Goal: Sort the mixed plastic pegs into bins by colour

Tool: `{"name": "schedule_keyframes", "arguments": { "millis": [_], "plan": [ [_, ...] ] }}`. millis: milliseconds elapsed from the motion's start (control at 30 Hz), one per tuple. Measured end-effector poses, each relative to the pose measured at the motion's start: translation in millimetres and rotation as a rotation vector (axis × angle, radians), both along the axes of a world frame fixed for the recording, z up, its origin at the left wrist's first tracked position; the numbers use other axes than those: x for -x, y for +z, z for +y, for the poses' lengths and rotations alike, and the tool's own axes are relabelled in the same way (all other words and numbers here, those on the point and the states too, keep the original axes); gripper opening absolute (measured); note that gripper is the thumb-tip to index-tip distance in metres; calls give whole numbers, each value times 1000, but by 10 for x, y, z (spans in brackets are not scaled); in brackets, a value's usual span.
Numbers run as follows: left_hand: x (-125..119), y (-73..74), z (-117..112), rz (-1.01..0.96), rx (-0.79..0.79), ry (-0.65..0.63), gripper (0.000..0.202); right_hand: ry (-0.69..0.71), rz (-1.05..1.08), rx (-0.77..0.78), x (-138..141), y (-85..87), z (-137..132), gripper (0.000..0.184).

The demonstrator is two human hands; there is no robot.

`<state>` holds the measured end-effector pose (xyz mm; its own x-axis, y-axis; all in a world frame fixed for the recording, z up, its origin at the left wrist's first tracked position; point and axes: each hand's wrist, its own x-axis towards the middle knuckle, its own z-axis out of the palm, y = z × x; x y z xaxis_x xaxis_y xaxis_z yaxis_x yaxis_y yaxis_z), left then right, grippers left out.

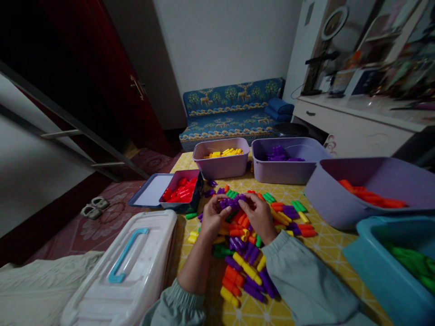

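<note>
Both hands meet over a loose pile of bullet-shaped plastic building pieces [251,270] in purple, yellow, orange and green. Between them is a cluster of purple building pieces [233,202]. My left hand [213,217] has its fingers closed on the cluster's left side. With thumb and fingers, my right hand [258,214] grips its right side. How the purple pieces join is partly hidden by the fingers. Orange and yellow pieces lie just below the hands, on the yellow patterned tablecloth [200,283].
Around the pile stand a box of red pieces [195,206], a bin with yellow pieces [220,168], a bin with purple pieces [285,172], a bin with orange pieces [335,208] and a blue tub with green pieces [374,267]. A white lidded box [142,267] sits left.
</note>
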<state>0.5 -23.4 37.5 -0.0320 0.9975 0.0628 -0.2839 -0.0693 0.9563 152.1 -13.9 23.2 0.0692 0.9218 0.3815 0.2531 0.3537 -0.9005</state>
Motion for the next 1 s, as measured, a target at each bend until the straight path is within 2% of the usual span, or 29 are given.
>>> {"name": "schedule_keyframes", "arguments": {
  "millis": [600,1000],
  "plan": [
    [11,-18,-7,-12,-8,-16,40,-9,-16,-14,6,11,-7,23],
    [20,-67,17,-40,52,34,39,72,-1,34,28,41,-27,21]
  ]
}}
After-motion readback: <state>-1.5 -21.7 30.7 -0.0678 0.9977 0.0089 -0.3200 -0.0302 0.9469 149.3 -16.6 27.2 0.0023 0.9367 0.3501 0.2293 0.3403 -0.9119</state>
